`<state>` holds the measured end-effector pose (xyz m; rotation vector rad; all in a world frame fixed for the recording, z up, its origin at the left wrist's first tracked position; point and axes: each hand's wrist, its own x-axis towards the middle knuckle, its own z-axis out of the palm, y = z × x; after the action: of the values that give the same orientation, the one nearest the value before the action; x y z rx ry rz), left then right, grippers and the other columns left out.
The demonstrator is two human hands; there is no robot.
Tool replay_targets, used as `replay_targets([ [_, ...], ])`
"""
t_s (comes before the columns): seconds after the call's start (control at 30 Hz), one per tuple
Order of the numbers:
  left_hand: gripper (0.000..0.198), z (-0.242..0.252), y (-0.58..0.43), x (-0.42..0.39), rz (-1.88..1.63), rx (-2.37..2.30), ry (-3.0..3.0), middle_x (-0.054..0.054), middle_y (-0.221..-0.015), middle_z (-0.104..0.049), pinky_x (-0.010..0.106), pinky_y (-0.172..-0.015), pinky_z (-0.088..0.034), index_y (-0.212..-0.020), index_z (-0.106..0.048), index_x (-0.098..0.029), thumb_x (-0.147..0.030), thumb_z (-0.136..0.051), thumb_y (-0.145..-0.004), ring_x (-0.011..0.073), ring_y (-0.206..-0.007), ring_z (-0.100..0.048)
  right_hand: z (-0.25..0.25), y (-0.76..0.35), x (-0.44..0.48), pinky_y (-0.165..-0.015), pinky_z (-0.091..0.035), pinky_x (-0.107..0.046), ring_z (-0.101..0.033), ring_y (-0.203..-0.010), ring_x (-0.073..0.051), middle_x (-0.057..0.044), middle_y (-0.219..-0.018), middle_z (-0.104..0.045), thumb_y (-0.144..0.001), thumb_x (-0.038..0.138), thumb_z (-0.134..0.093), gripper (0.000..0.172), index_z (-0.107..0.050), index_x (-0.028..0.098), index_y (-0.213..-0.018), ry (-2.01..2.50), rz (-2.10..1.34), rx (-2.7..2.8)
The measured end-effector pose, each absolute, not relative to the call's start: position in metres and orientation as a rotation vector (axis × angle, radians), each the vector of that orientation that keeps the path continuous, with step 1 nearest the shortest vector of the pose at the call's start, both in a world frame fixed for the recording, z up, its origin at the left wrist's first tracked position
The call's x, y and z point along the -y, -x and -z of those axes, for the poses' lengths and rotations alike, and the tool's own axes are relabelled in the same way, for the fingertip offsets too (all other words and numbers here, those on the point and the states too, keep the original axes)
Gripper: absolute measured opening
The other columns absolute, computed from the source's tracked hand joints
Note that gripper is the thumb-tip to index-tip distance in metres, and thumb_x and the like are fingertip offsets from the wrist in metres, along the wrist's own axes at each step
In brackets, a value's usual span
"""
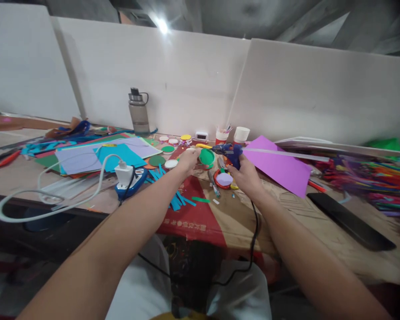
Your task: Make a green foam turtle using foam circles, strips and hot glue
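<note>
Gripping a blue plastic glue gun (232,154) in the right hand (246,176), with fingers wrapped round its handle, a straight, translucent glue stick (286,154) jutting from its rear and a smooth black cord (255,226) looping below. Reaching with the left hand (188,162) to the left edge of a round green disc (206,157), with fingers held narrow; cannot tell whether pinching its rim or merely touching. To be found, that disc, between both hands, near the gun's nozzle, above creased, red-and-brown cardboard (233,222) spread over the bench (23,182).

Near the right wrist, also to be seen: a flat lilac disc (224,179) and a crisp, angular purple sheet (278,166). Below the left forearm and beside it, thin turquoise paper strips (178,201) in a loose tangle. Farther left, overlapping coloured sheets (78,160) and a boxy white plug (123,173); behind, a cylindrical, see-through grey bottle (138,116). At far right, slender, many-coloured stems (376,178), too blurred for texture.
</note>
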<state>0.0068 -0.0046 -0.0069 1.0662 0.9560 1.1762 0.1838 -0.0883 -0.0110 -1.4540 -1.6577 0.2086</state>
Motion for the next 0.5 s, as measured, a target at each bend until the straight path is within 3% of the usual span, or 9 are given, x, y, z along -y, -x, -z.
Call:
replay_targets([
  [0.23, 0.022, 0.0076, -0.0051, 0.0037, -1.184, -0.951, -1.067, 0.004, -0.07, -0.068, 0.03, -0.063, -0.057, -0.076, -0.063, -0.016, -0.028, -0.055, -0.093, 0.015, -0.06, -0.064, 0.0087, -0.1779, 0.0925, -0.091, -0.05, -0.04, -0.065, -0.1, -0.028, -0.013, -0.106, -0.071, -0.083, 0.025, -0.056, 0.033, -0.06, 0.016, -0.115, 1.52, -0.152, 1.713],
  [0.5, 0.026, 0.0061, -0.0095, 0.0072, -1.143, -0.93, -1.095, 0.005, -0.069, -0.068, 0.034, -0.066, -0.058, -0.07, -0.065, -0.017, -0.021, -0.052, -0.092, 0.0164, -0.059, -0.064, 0.0119, -0.1804, 0.0887, -0.094, -0.05, -0.041, -0.066, -0.106, -0.029, -0.015, -0.114, -0.07, -0.085, 0.024, -0.056, 0.036, -0.058, 0.017, -0.12, 1.569, -0.168, 1.726],
])
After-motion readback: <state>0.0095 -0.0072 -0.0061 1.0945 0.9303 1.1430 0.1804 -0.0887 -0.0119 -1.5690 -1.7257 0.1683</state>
